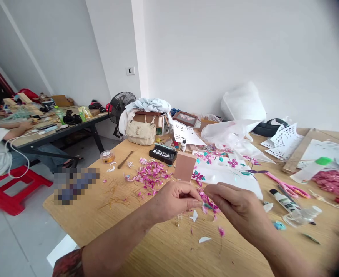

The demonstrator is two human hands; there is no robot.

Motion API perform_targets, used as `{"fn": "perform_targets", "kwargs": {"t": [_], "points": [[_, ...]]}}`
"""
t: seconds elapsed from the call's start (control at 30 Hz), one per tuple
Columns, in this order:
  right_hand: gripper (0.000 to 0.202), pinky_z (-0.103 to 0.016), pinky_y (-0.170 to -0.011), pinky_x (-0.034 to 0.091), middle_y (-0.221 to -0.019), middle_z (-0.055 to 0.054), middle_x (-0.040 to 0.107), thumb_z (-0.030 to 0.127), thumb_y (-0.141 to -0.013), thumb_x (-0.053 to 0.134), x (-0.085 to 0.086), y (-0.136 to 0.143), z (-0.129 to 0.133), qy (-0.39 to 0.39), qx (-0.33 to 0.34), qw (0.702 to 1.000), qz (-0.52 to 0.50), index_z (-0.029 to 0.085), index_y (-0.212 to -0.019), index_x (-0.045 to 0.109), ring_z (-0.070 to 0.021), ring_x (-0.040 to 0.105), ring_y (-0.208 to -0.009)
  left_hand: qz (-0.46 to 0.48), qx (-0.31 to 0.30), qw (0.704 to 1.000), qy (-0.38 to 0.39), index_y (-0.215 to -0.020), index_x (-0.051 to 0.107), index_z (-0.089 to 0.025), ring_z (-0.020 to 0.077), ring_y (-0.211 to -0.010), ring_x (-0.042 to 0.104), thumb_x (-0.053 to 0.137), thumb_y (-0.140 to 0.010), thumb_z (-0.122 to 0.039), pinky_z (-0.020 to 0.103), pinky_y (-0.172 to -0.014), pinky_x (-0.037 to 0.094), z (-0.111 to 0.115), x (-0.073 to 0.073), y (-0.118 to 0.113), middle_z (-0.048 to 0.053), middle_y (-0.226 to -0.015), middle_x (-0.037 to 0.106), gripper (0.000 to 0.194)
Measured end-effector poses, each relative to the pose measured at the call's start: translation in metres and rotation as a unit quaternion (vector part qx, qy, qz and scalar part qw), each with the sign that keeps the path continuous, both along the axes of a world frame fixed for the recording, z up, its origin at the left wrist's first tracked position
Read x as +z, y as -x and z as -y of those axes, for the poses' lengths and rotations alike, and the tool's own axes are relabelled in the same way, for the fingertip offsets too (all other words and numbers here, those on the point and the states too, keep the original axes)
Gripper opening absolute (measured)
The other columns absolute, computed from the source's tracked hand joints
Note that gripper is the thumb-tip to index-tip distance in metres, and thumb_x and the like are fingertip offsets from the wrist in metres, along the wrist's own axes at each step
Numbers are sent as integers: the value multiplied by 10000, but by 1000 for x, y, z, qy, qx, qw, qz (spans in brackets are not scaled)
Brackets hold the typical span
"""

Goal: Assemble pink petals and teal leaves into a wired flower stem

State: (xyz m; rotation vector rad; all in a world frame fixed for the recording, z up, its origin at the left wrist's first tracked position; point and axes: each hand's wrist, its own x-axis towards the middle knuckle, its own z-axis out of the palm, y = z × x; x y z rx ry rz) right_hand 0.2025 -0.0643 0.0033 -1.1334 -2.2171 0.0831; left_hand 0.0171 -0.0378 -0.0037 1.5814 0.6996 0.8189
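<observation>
My left hand (pixel 178 199) is closed in a pinch above the wooden table (pixel 146 246), thumb and fingertips pressed on a small teal leaf-like piece (pixel 206 206). Close by on the right, my right hand (pixel 238 204) is also pinched shut, its fingers bent downward; what it holds is hidden behind them. Magenta petals (pixel 214 207) show just below the gap between the hands; I cannot tell whether they are held or lie on the table. Past my left hand spreads a heap of pink-purple petal flowers (pixel 152 173). A single magenta bud (pixel 221 231) and a white petal-shaped scrap (pixel 205 239) lie nearer me.
A brown upright card (pixel 184 166), a black case (pixel 163 154) and a beige bag (pixel 141 132) stand behind. Pink scissors (pixel 290 188), a black-and-white bottle (pixel 284 201) and a clear spray bottle (pixel 303 216) lie right. Another person sits left by a red stool (pixel 16 188).
</observation>
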Motion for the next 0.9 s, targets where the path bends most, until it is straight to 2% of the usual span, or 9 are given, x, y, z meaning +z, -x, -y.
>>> {"fn": "perform_targets", "kwargs": {"t": [0.1,0.2,0.3,0.43,0.53,0.63,0.7,0.8,0.9], "points": [[242,-190,-486,387,-596,7,578,200,-908,394,-17,5,1,22,9,1000,-16,189,-777,597,-103,537,-520,51,22,997,51,-676,654,-142,77,-569,465,654,-699,-225,205,-556,359,-1,-4,2,-14,-658,554,86],[277,-201,-460,361,-563,8,546,169,-914,358,-24,12,11,8,29,999,12,179,-755,585,-103,511,-485,55,48,996,49,-673,647,-146,71,-547,447,648,-702,-245,205,-545,353,-4,-8,1,-18,-658,552,102],[287,-208,-448,341,-559,5,522,142,-910,342,-13,11,19,-23,40,998,39,168,-772,591,-104,492,-475,7,57,998,4,-663,652,-140,76,-561,454,639,-707,-222,204,-544,349,-5,-8,0,-10,-660,551,94],[271,-202,-458,349,-586,-1,542,165,-912,361,6,2,11,-27,18,999,32,173,-798,607,-101,502,-493,-20,15,999,-24,-661,661,-130,89,-606,483,635,-714,-201,206,-570,358,-1,-4,-1,4,-660,559,92],[250,-197,-476,376,-614,-7,576,195,-910,388,1,0,1,2,10,1000,10,180,-794,609,-104,530,-523,14,-4,1000,26,-668,654,-129,82,-576,472,649,-707,-216,208,-555,355,2,-3,1,-5,-640,545,95],[247,-194,-486,394,-609,-3,592,196,-911,387,-14,5,2,22,18,1000,-6,187,-801,608,-106,541,-525,57,21,996,63,-686,644,-135,76,-551,460,663,-701,-250,209,-543,356,0,-6,3,-14,-634,541,117],[275,-198,-474,383,-590,-4,580,181,-918,360,-20,9,9,15,29,999,8,182,-791,605,-106,529,-504,65,43,995,61,-688,640,-135,75,-556,458,658,-704,-248,207,-545,355,-2,-8,3,-15,-640,542,115],[312,-202,-449,351,-557,-1,541,161,-920,331,-14,11,18,-23,42,998,39,177,-761,599,-102,499,-473,27,59,998,22,-671,643,-125,78,-577,460,645,-706,-208,204,-548,347,-3,-7,2,-9,-649,538,89],[306,-195,-446,337,-559,4,529,175,-921,338,0,6,15,-45,33,998,43,183,-763,600,-93,485,-470,-6,29,1000,-2,-665,649,-119,82,-596,471,638,-706,-185,206,-558,347,0,-4,-1,-4,-660,540,79]]}}
